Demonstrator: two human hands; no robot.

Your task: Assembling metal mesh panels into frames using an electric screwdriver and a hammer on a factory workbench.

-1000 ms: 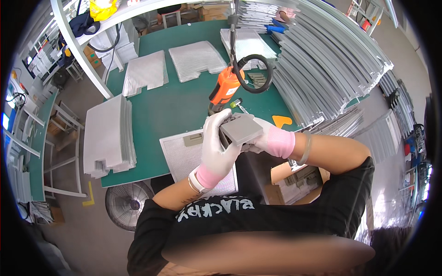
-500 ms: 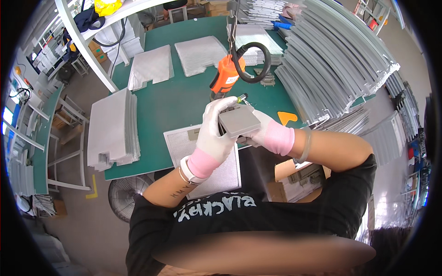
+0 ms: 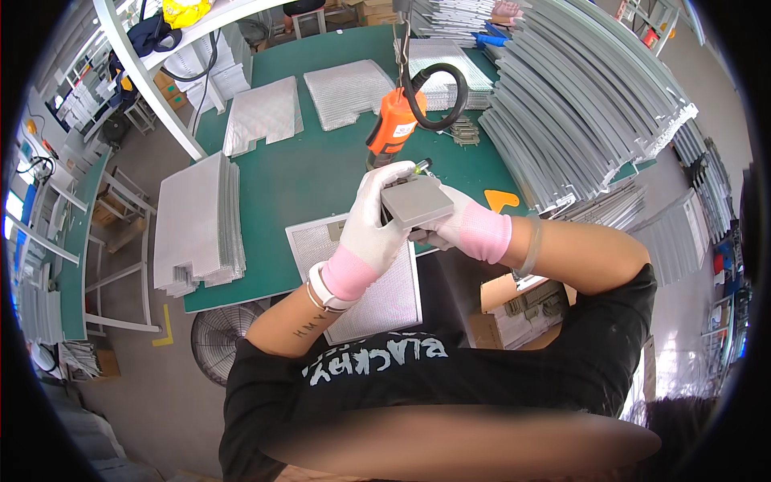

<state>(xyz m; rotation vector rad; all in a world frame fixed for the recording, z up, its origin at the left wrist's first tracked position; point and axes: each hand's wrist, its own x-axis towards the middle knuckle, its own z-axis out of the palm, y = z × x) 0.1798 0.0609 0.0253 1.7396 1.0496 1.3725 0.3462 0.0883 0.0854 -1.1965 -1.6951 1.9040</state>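
Observation:
Both of my gloved hands are raised over the near edge of the green table, closed around a flat grey square-faced part point(image 3: 418, 202). My left hand point(image 3: 374, 215) grips its left side, the fingers curled over its far edge. From the right, my right hand point(image 3: 459, 223) holds it, with fingers bent beneath; their tips are partly hidden. A small green-and-dark piece point(image 3: 423, 166) sticks up just beyond the part, and I cannot make out what it is. An orange power screwdriver point(image 3: 393, 128) hangs right behind my left fingertips. Below my hands lies a framed mesh panel point(image 3: 371, 293), overhanging the table edge.
Stacked mesh sheets point(image 3: 193, 221) lie on the left of the green table point(image 3: 297, 181), more sheets point(image 3: 347, 92) farther back. A tall row of grey frame strips point(image 3: 578, 104) stands right. A yellow-orange flat piece point(image 3: 501, 200), an open carton point(image 3: 526, 313) and a floor fan point(image 3: 221, 341) are nearby.
My hands and the grey part stay nearly in place, shifting only slightly. The hanging screwdriver and its black cable have swung a little up and left in the view.

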